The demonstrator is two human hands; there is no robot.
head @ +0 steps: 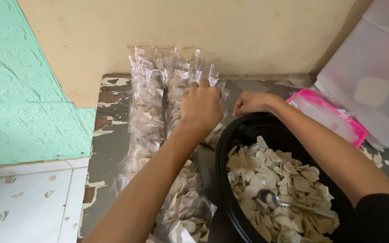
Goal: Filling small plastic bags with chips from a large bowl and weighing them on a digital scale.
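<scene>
My left hand (pixel 200 107) reaches forward and grips a small clear plastic bag of pale chips (pixel 212 81) at the far end of the rows of filled bags (pixel 147 117). Close beside it on the right, my right hand (pixel 250 102) has its fingers pinched together near the same bag; whether it touches the bag I cannot tell. Below my arms stands a black bowl (pixel 230 135) full of pale, thin chips (pixel 275 180), with a metal spoon (pixel 271 198) lying in them.
Filled clear bags lie in long rows on a worn grey table (pixel 109 153) with peeling paint, up to the beige wall. A pink tray (pixel 329 114) and a white plastic sheet (pixel 370 81) are at the right. Green textured panel (pixel 19 90) at the left.
</scene>
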